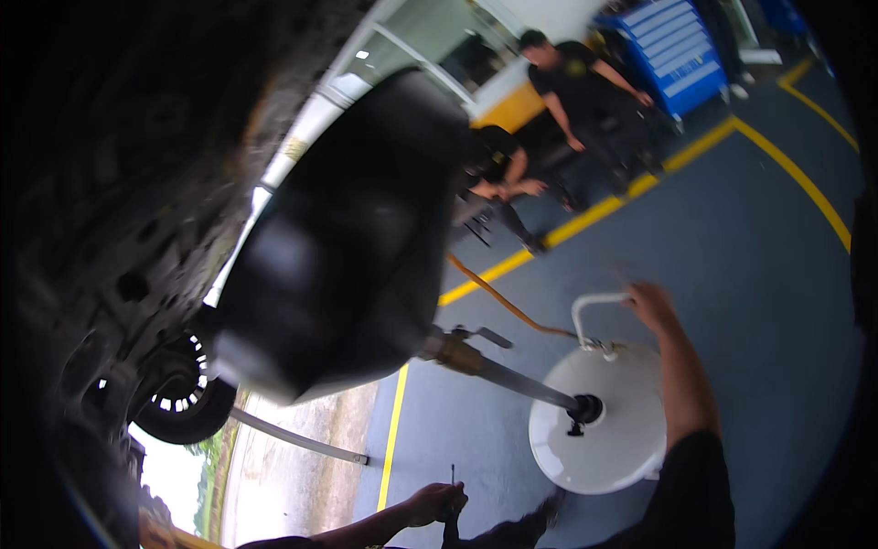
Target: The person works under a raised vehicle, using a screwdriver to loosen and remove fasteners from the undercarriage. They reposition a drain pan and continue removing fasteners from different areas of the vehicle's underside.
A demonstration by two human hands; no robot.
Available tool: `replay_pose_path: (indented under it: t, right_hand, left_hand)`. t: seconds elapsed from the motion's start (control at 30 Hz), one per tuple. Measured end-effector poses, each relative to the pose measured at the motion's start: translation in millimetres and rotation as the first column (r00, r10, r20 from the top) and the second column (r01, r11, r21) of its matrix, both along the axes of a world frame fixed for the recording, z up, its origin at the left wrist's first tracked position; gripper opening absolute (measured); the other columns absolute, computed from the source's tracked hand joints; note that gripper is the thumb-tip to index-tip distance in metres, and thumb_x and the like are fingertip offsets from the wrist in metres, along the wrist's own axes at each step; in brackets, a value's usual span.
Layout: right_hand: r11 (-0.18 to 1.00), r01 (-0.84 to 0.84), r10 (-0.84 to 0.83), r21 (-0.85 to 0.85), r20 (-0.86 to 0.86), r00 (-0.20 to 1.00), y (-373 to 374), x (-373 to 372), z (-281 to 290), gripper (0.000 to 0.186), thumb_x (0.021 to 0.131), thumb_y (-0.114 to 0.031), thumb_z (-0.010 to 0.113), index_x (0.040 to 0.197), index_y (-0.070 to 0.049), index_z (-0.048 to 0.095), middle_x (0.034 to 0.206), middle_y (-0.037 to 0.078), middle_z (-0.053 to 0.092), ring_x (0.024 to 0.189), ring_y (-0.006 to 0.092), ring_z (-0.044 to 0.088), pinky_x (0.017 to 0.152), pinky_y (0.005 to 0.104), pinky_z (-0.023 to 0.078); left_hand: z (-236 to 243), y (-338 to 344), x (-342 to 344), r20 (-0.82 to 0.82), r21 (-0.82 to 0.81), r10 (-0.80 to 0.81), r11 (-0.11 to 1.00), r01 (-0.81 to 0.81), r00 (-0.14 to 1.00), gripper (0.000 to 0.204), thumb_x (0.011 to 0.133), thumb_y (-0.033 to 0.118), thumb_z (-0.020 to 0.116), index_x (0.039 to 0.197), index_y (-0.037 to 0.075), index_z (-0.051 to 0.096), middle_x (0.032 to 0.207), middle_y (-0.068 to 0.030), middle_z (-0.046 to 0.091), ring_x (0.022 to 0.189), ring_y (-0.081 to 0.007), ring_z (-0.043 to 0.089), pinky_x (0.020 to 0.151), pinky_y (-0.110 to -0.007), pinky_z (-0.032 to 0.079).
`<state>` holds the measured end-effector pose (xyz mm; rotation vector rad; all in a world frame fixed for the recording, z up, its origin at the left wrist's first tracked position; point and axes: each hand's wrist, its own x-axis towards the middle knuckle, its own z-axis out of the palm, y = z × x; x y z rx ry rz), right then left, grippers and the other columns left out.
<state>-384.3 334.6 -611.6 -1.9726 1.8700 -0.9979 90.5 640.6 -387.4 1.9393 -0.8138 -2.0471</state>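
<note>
My right hand is closed around the end of a white bent handle on a white round waste-oil drainer tank. From the top of the tank a metal pole rises at a slant. It passes a brass valve and meets a large black drain bowl, blurred and close to me. Low in the view, my left hand is closed on a thin tool, whose narrow metal shaft sticks up. Its lower end is too dark to make out.
A raised vehicle's dark underside fills the left, with a wheel below. An orange hose runs from the tank. Two people sit behind a yellow floor line, near a blue tool cabinet.
</note>
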Motion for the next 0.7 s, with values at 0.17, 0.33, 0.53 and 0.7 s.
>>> replay_pose_path:
  t: [0.17, 0.33, 0.53, 0.7]
  right_hand:
    - [0.975, 0.219, -0.219, 0.032, -0.005, 0.976, 16, -80, -2, 0.028, 0.089, -0.034, 0.066, 0.102, -0.009, 0.065, 0.095, 0.015, 0.066, 0.09, 0.0352, 0.064, 0.078, 0.0457, 0.052]
    - [0.888, 0.459, -0.459, 0.036, -0.015, 0.889, 45, -170, -2, 0.03, 0.092, -0.037, 0.062, 0.105, -0.009, 0.064, 0.094, 0.014, 0.066, 0.09, 0.0336, 0.065, 0.076, 0.0451, 0.053]
    - [0.737, 0.666, -0.663, 0.116, -0.063, 0.746, 67, -263, 20, 0.03, 0.094, -0.037, 0.059, 0.105, -0.01, 0.063, 0.097, 0.016, 0.066, 0.094, 0.036, 0.065, 0.078, 0.0476, 0.054]
    - [0.636, 0.768, -0.758, 0.076, -0.128, 0.64, 57, -310, 10, 0.03, 0.094, -0.037, 0.06, 0.105, -0.009, 0.063, 0.096, 0.016, 0.067, 0.094, 0.0363, 0.066, 0.078, 0.0479, 0.055]
  left_hand:
    - [-11, -23, -41, -0.042, -0.033, -0.102, 0.994, 0.101, 0.994, 0.046, 0.104, 0.048, 0.039, 0.076, 0.013, 0.048, 0.067, 0.005, 0.032, 0.055, -0.0076, 0.027, 0.051, -0.024, 0.025]
    - [-12, -37, -74, 0.041, 0.006, -0.106, 0.994, 0.105, 0.994, 0.046, 0.103, 0.049, 0.041, 0.085, 0.008, 0.052, 0.072, 0.002, 0.039, 0.06, -0.0097, 0.034, 0.056, -0.026, 0.031]
    - [-46, -36, -75, -0.059, 0.034, -0.092, 0.995, 0.094, 0.994, 0.044, 0.103, 0.048, 0.04, 0.088, 0.007, 0.05, 0.082, -0.0019, 0.044, 0.073, -0.0144, 0.04, 0.068, -0.03, 0.037]
    - [-66, -50, -95, -0.069, 0.047, -0.166, 0.984, 0.169, 0.984, 0.045, 0.105, 0.045, 0.034, 0.088, 0.007, 0.05, 0.083, -0.0022, 0.045, 0.074, -0.016, 0.041, 0.072, -0.033, 0.039]
